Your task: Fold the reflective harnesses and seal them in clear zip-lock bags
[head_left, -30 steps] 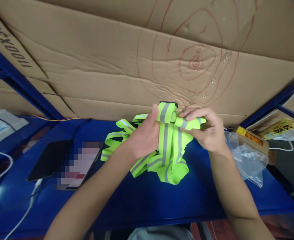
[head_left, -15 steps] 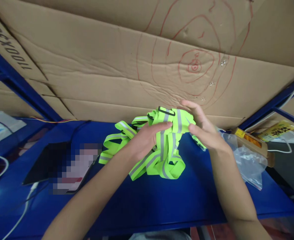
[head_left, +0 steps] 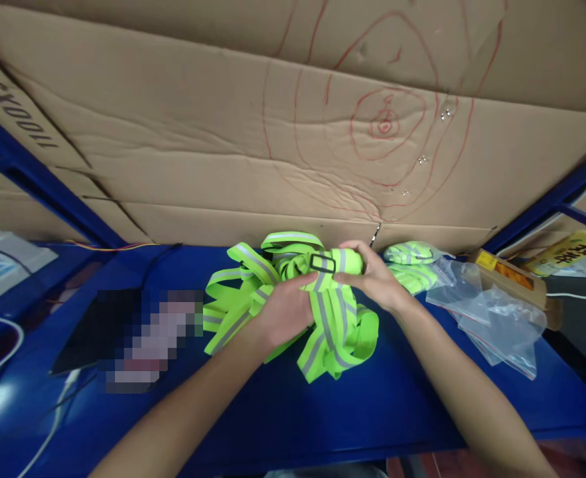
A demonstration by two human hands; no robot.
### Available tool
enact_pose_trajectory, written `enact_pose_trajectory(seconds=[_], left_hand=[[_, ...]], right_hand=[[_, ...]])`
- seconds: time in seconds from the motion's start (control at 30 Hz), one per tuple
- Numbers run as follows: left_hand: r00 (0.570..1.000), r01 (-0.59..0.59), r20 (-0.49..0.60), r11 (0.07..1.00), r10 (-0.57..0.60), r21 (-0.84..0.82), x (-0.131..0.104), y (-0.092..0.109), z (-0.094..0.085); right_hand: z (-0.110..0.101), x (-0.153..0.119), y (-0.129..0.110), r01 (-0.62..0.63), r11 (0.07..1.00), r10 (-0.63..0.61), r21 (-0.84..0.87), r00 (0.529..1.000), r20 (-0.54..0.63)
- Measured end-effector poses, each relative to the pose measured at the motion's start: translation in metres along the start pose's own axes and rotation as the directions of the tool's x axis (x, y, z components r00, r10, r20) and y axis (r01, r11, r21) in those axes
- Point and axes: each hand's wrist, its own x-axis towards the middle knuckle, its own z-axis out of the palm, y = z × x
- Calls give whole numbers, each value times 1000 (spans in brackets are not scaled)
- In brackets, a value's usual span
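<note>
A neon-yellow reflective strap (head_left: pixel 340 318) with grey stripes lies bunched on the blue table, its upper part gathered in a folded roll. On that roll sits a black rectangular buckle (head_left: pixel 323 263). My left hand (head_left: pixel 287 309) is closed on the strap from the left, thumb beside the buckle. From the right, my right hand (head_left: pixel 375 275) grips the end of the folded roll between thumb and fingers. Loose loops spread left of my left hand and hang below both hands. Parts of the fingers are hidden behind the strap.
Bagged neon straps (head_left: pixel 412 262) lie behind my right hand. Clear plastic bags (head_left: pixel 502 318) and a small cardboard box (head_left: pixel 512 279) are at the right. A black tablet-like slab (head_left: pixel 93 332) and a pixelated phone (head_left: pixel 158 338) lie left. A cardboard wall (head_left: pixel 198 119) stands behind.
My right hand has moved left and closed on the folded roll. The roll and buckle have come slightly lower, and the bagged straps behind are more exposed.
</note>
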Motion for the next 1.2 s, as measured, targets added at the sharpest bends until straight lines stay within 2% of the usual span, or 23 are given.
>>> enact_pose_trajectory(seconds=[0.1, 0.17, 0.27, 0.33, 0.4, 0.5, 0.6, 0.73, 0.8, 0.87, 1.0, 1.1, 1.2], left_hand=[[997, 74, 39, 997, -73, -22, -18, -13, -15], [991, 123, 50, 991, -121, -43, -28, -17, -19], [979, 201, 35, 976, -199, -78, -40, -21, -24], [970, 245, 28, 963, -243, -111, -45, -25, -31], [967, 255, 14, 956, -256, -141, -49, -30, -38], [970, 236, -15, 957, -242, -169, -55, -36, -46], [964, 244, -55, 947, -261, -211, -61, -35, -46], [940, 271, -139, 928, -313, -255, -65, -29, -41], [924, 293, -164, 915, -346, -279, -64, -25, -41], [911, 303, -186, 905, -367, -299, -62, -21, -41], [920, 238, -250, 937, -302, -257, -57, -15, -44], [940, 183, -258, 968, -224, -173, -56, -12, -46], [956, 129, -256, 988, -145, -80, -55, -9, -46]], right_hand=[[14, -18, 23, -131, 986, 136, 107, 990, -45], [22, -31, 32, -138, 983, 148, 123, 986, -71], [30, -47, 41, -44, 999, 42, -16, 991, -128], [34, -55, 45, 73, 980, -100, -186, 985, -141], [37, -61, 48, 226, 924, -262, -309, 962, -80], [37, -68, 48, 422, 837, -431, -348, 901, 56], [34, -71, 46, 507, 779, -487, -369, 860, 153], [28, -69, 43, 562, 753, -484, -341, 825, 291], [26, -67, 39, 548, 779, -447, -305, 826, 342], [25, -65, 35, 482, 838, -369, -255, 846, 385], [24, -67, 31, 300, 943, -214, -145, 879, 426], [28, -70, 36, 249, 957, -186, -152, 922, 338], [37, -73, 41, 197, 965, -160, -176, 966, 203]])
